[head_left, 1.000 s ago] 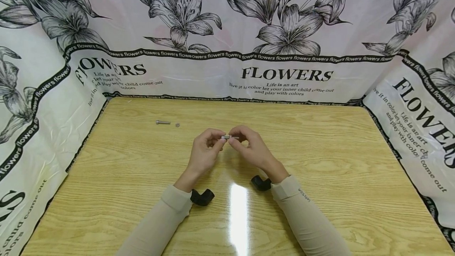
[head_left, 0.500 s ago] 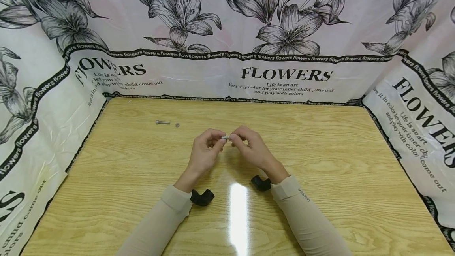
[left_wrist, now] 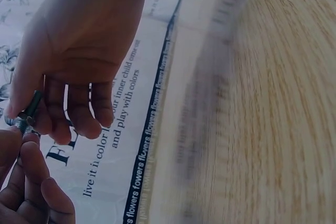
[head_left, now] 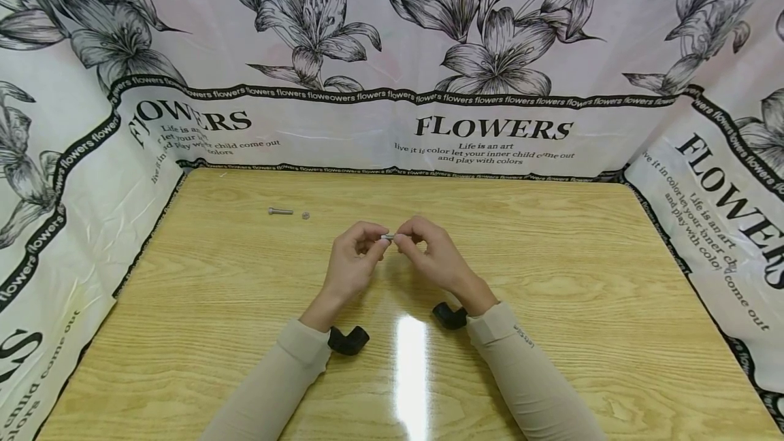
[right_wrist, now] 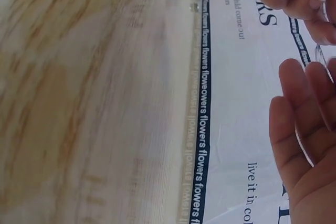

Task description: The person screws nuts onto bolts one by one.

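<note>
In the head view, my left hand [head_left: 353, 258] pinches a small metal bolt [head_left: 388, 237] between thumb and forefinger, above the table. My right hand [head_left: 436, 254] meets it from the other side, thumb and forefinger gripping at the nut. The left wrist view shows the bolt's threaded end [left_wrist: 35, 98] sticking out past a wider piece that looks like a nut [left_wrist: 24, 116]; the right hand [left_wrist: 79, 45] is above it, the left hand [left_wrist: 31, 182] below. Fingers largely cover the bolt. In the right wrist view, my right hand [right_wrist: 310, 145] shows loosely curled outer fingers.
A second bolt [head_left: 281, 211] lies on the wooden table [head_left: 551, 257] at the back left, with a loose nut [head_left: 305, 215] beside it. Black wrist cameras [head_left: 349, 341] sit at both cuffs. A flower-printed sheet [head_left: 343, 128] walls the table's back and sides.
The right thumb and fingers shift slightly around the nut, covering and uncovering part of the bolt. The left hand keeps still. The loose bolt and nut have not moved.
</note>
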A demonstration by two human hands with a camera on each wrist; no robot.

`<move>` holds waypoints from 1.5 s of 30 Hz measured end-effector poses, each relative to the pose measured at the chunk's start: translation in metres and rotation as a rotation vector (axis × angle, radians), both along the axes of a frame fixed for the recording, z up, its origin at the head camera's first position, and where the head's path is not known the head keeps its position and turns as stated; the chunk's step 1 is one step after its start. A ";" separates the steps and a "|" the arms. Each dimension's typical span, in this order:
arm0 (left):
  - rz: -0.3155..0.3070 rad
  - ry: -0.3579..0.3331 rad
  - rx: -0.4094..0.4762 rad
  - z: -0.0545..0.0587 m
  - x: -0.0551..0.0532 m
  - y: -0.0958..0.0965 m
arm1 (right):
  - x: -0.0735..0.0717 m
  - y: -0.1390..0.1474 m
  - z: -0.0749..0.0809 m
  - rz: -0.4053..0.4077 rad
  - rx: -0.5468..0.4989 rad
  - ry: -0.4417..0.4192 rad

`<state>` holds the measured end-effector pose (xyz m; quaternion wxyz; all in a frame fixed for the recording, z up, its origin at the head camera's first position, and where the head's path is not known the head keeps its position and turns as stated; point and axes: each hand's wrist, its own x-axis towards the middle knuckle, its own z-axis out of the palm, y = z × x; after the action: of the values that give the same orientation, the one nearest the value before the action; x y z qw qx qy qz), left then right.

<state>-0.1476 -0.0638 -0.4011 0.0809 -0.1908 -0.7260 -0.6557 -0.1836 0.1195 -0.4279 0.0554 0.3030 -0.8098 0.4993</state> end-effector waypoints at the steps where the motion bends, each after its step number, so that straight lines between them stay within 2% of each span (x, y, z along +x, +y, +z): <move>1: -0.003 -0.001 0.001 0.000 0.000 0.000 | 0.000 0.000 0.000 -0.003 0.008 0.001; 7: -0.004 -0.013 0.008 0.001 0.001 0.000 | 0.000 0.000 0.000 -0.017 0.016 -0.038; 10: 0.012 -0.010 0.011 -0.012 -0.006 0.000 | 0.007 -0.002 0.010 -0.006 -0.008 -0.080; 13: 0.008 -0.017 0.020 -0.014 -0.007 0.000 | 0.007 -0.003 0.011 0.010 -0.027 -0.073; 14: 0.006 -0.015 0.019 -0.014 -0.007 0.000 | 0.007 -0.004 0.011 0.013 -0.027 -0.066; 17: -0.008 -0.021 0.012 -0.003 -0.001 0.000 | 0.001 -0.002 0.000 0.008 -0.003 -0.021; 18: -0.009 -0.019 0.007 -0.002 -0.001 0.000 | 0.000 -0.001 0.000 0.006 0.004 -0.011; 22: -0.004 -0.019 0.013 -0.015 -0.007 0.000 | -0.001 -0.001 -0.001 0.001 0.020 -0.005; 26: 0.013 -0.016 0.023 -0.027 -0.013 0.000 | 0.000 0.000 -0.001 -0.012 0.002 -0.071; 29: 0.017 -0.006 0.027 -0.030 -0.014 0.000 | 0.001 -0.001 -0.001 -0.017 -0.016 -0.099; 32: 0.016 -0.003 0.024 -0.031 -0.015 -0.001 | 0.004 -0.004 0.005 -0.004 -0.026 -0.066; 38: 0.015 -0.024 0.014 -0.031 -0.014 -0.001 | 0.018 -0.008 0.032 -0.006 0.020 0.006; 40: 0.009 -0.031 0.010 -0.029 -0.014 -0.001 | 0.019 -0.008 0.035 -0.017 0.037 0.003; 45: -0.001 -0.030 0.000 -0.011 -0.006 0.000 | 0.020 -0.008 0.036 -0.021 0.021 -0.068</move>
<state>-0.1535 -0.0641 -0.4121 0.0697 -0.1810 -0.7270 -0.6587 -0.1635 0.1118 -0.3918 0.0298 0.2778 -0.8195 0.5004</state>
